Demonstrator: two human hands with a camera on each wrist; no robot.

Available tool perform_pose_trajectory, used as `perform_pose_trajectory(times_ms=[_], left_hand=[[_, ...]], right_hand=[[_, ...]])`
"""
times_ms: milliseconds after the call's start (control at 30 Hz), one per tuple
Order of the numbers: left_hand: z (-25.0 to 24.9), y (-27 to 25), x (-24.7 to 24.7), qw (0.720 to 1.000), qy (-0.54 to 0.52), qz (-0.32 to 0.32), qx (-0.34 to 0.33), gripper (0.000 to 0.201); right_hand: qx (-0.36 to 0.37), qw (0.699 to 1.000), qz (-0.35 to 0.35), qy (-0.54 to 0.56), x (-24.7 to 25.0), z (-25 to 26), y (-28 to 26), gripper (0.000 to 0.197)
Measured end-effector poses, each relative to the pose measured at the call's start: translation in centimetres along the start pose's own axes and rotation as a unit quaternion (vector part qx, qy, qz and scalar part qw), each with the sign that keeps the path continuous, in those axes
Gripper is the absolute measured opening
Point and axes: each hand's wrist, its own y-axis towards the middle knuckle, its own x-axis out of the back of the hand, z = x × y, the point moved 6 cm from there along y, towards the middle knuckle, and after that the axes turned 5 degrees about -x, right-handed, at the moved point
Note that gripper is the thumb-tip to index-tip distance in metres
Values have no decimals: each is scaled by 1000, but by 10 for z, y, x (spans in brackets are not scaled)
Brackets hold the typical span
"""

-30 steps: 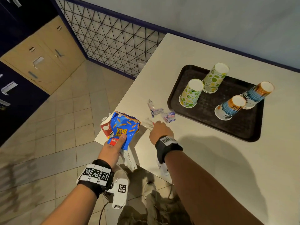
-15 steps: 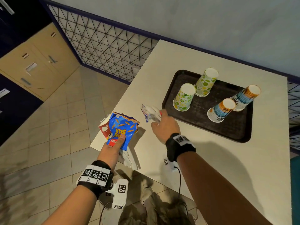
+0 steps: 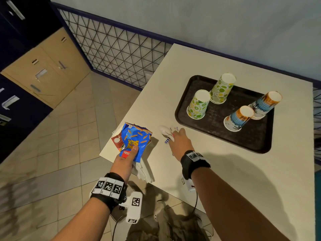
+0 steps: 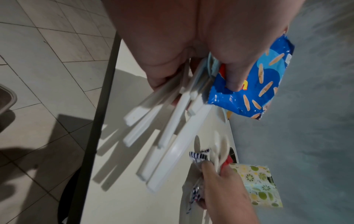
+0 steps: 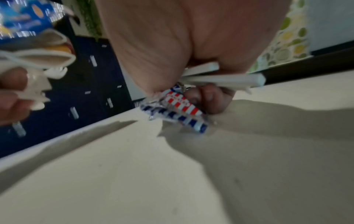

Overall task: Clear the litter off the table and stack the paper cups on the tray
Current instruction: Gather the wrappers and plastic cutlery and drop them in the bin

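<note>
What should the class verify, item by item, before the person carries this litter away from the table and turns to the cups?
1. Left hand grips the blue snack bag and white plastic cutlery firmly: ok.
2. Right hand holds the striped wrappers and white spoons: ok, though one wrapper end hangs loose.
3. Table free of remaining litter: cannot tell; the hands hide part of the near corner.
4. Paper cups on the tray: ok, all upside down.
5. Cups gathered into one stack: not ok; they stand in four separate places.
6. Bin within reach: cannot tell; none in view.
</note>
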Motion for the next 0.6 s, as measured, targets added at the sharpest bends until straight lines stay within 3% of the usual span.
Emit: perform_pose_trajectory(times_ms=[100,200,300,367,467,600], left_hand=[[-1,-4,-11,1000,6,8,7,63],[-4,-12,-26,1000,20,15,-1,51],[-2,-22,-42,1000,16,18,-4,42],[0,-31,-53,1000,16,23,-7,54],[4,-47,-64,1000,10,24,-9,67],[10,-64,-62,1000,17,13,-1,61]], right_hand=[[-34,983,-38,175,10,-29,-17,12],[-92,944,-38,315,14,-60,-29,8],[-144,919,-31,366,11,-92,-31,50],[-155,908,-36,389,15,-105,-36,61],[-125,894,-1,430,32,-103,-54,40],[-130,828,124,532,28,-85,-79,18]])
